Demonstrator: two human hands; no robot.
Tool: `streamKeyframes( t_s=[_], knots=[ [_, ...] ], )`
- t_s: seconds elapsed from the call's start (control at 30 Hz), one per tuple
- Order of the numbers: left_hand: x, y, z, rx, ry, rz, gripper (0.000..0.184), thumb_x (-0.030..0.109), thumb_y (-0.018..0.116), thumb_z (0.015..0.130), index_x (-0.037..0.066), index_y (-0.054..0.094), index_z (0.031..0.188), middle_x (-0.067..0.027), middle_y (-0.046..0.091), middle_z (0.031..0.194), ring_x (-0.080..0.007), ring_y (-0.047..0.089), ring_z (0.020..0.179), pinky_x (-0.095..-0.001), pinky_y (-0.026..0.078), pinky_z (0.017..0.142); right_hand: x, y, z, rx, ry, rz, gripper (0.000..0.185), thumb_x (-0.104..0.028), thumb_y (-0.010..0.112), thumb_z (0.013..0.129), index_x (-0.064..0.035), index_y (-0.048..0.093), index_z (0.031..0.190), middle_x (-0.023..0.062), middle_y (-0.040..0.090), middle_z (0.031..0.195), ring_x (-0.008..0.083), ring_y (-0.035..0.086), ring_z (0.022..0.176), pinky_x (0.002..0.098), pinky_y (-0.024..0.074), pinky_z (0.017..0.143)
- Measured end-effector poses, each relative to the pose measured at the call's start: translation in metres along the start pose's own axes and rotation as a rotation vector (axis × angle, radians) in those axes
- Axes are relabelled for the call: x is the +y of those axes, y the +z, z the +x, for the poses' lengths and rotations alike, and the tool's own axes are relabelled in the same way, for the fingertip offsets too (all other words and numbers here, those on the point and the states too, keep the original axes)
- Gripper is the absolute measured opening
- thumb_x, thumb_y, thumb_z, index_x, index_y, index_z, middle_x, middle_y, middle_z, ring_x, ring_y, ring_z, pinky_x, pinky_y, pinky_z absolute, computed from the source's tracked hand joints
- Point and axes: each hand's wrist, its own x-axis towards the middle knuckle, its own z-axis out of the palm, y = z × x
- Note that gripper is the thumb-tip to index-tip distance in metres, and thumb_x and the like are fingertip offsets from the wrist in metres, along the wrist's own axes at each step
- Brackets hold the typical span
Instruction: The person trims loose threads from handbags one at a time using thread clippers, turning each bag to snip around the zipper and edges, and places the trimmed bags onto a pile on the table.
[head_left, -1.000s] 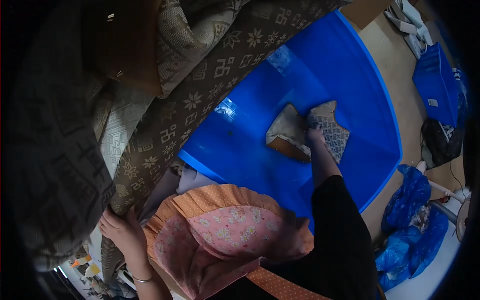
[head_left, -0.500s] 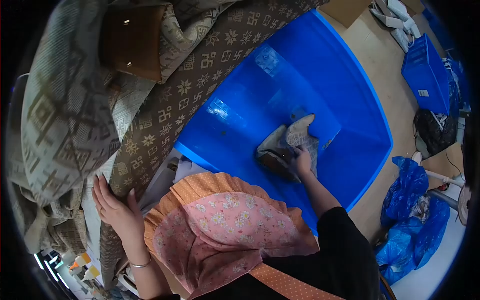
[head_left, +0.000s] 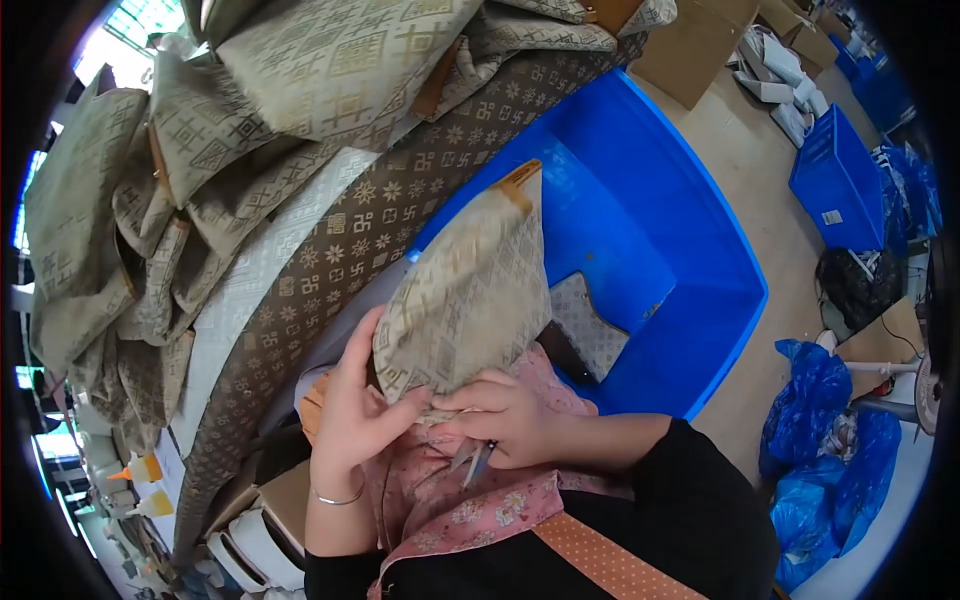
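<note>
A pale patterned fabric piece (head_left: 465, 285) with a brown strip at its far end is held up in front of my apron. My left hand (head_left: 365, 415) grips its left side and near edge, thumb on top. My right hand (head_left: 500, 415) pinches the same near edge, close to my left thumb. Thin metal blades, apparently small snips (head_left: 479, 464), stick out below my right hand; their handle is hidden. Beyond the fabric, grey patterned pieces (head_left: 590, 325) lie in the large blue bin (head_left: 690, 210).
Patterned fabric pieces (head_left: 200, 170) are heaped on the cloth-covered table (head_left: 310, 270) at the left. Orange-tipped bottles (head_left: 145, 468) stand at lower left. On the floor at right are a smaller blue crate (head_left: 835, 185) and blue plastic bags (head_left: 815, 420).
My right hand has come out of the blue bin, and my left hand has left the table edge. Both now hold a fabric piece before my apron. The view has shifted over the table heap.
</note>
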Motion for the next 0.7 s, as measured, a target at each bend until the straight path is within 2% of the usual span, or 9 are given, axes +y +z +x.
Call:
streamKeyframes(
  t_s=[0.1, 0.23, 0.27, 0.33, 0.4, 0.47, 0.5, 0.6, 0.7],
  knots=[
    [-0.015, -0.040, -0.058, 0.129, -0.125, 0.248, 0.048, -0.002, 0.062, 0.072, -0.003, 0.050, 0.118, -0.0062, 0.060, 0.103, -0.0139, 0.057, 0.096, -0.0254, 0.044, 0.085, -0.009, 0.020, 0.009, -0.219, -0.043, 0.241, 0.033, -0.004, 0.068, 0.068, -0.0072, 0.066, 0.101, 0.0088, 0.060, 0.106, 0.0281, 0.057, 0.085, 0.0340, 0.0481, 0.072],
    [-0.016, -0.071, -0.135, 0.518, -0.183, -0.398, 0.029, 0.003, 0.068, 0.077, -0.001, 0.053, 0.102, -0.0043, 0.060, 0.099, -0.0094, 0.056, 0.089, -0.0228, 0.046, 0.079, -0.028, -0.012, 0.014, 0.235, -0.113, 0.000, 0.023, 0.001, 0.051, 0.081, 0.0008, 0.062, 0.101, 0.0101, 0.056, 0.104, 0.0185, 0.054, 0.078, 0.0289, 0.0428, 0.070],
    [-0.034, -0.095, -0.163, 0.475, -0.089, -0.312, 0.028, 0.007, 0.066, 0.080, -0.002, 0.055, 0.103, -0.0062, 0.061, 0.101, -0.0120, 0.059, 0.087, -0.0199, 0.046, 0.077, -0.026, -0.013, 0.012, 0.412, -0.096, -0.110, 0.027, 0.001, 0.050, 0.082, 0.0011, 0.059, 0.108, 0.0088, 0.055, 0.104, 0.0147, 0.051, 0.074, 0.0269, 0.0413, 0.068],
    [-0.055, -0.115, -0.199, 0.542, 0.035, -0.236, 0.030, 0.017, 0.067, 0.082, -0.003, 0.055, 0.101, -0.0091, 0.062, 0.099, -0.0140, 0.058, 0.086, -0.0255, 0.048, 0.079, -0.023, -0.010, 0.022, 0.541, 0.164, 0.143, 0.038, 0.002, 0.050, 0.083, 0.0011, 0.051, 0.121, 0.0060, 0.052, 0.102, 0.0092, 0.044, 0.071, 0.0234, 0.0384, 0.065],
    [-0.076, -0.137, -0.240, 0.632, -0.059, -0.185, 0.034, 0.021, 0.067, 0.083, -0.003, 0.055, 0.104, -0.0079, 0.062, 0.099, -0.0146, 0.058, 0.087, -0.0253, 0.047, 0.081, -0.023, 0.001, 0.038, 0.398, 0.331, 0.237, 0.046, -0.001, 0.054, 0.083, 0.0009, 0.044, 0.128, 0.0039, 0.051, 0.098, 0.0083, 0.045, 0.076, 0.0219, 0.0386, 0.068],
    [-0.077, -0.144, -0.259, 0.750, -0.280, -0.123, 0.035, 0.022, 0.067, 0.084, -0.002, 0.056, 0.107, -0.0073, 0.060, 0.101, -0.0150, 0.056, 0.091, -0.0248, 0.044, 0.085, -0.016, 0.020, 0.047, -0.052, 0.561, 0.450, 0.041, -0.006, 0.056, 0.085, 0.0016, 0.048, 0.124, 0.0048, 0.051, 0.094, 0.0110, 0.047, 0.082, 0.0238, 0.0395, 0.071],
    [-0.083, -0.144, -0.260, 0.917, -0.275, -0.089, 0.042, 0.022, 0.067, 0.084, -0.001, 0.053, 0.115, -0.0077, 0.057, 0.107, -0.0155, 0.055, 0.095, -0.0238, 0.043, 0.087, -0.004, 0.030, 0.045, -0.188, 0.431, 0.266, 0.034, -0.010, 0.056, 0.087, 0.0023, 0.053, 0.118, 0.0057, 0.049, 0.088, 0.0133, 0.047, 0.086, 0.0275, 0.0403, 0.078],
    [-0.049, -0.106, -0.221, 1.334, 0.041, 0.297, 0.044, 0.008, 0.057, 0.085, 0.001, 0.044, 0.126, -0.0103, 0.047, 0.122, -0.0182, 0.049, 0.108, -0.0290, 0.040, 0.092, -0.004, 0.059, 0.045, -0.123, 0.337, 0.337, 0.017, -0.012, 0.059, 0.088, 0.0025, 0.060, 0.096, 0.0098, 0.056, 0.082, 0.0162, 0.053, 0.075, 0.0292, 0.0414, 0.067],
    [-0.007, -0.081, -0.198, 1.128, 0.222, 0.655, 0.045, 0.005, 0.056, 0.080, 0.002, 0.048, 0.124, -0.0125, 0.047, 0.122, -0.0241, 0.046, 0.114, -0.0370, 0.034, 0.099, -0.008, 0.070, 0.043, -0.127, 0.374, 0.290, 0.017, -0.012, 0.059, 0.088, 0.0036, 0.058, 0.093, 0.0101, 0.054, 0.079, 0.0163, 0.053, 0.074, 0.0298, 0.0405, 0.067]
  ],
)
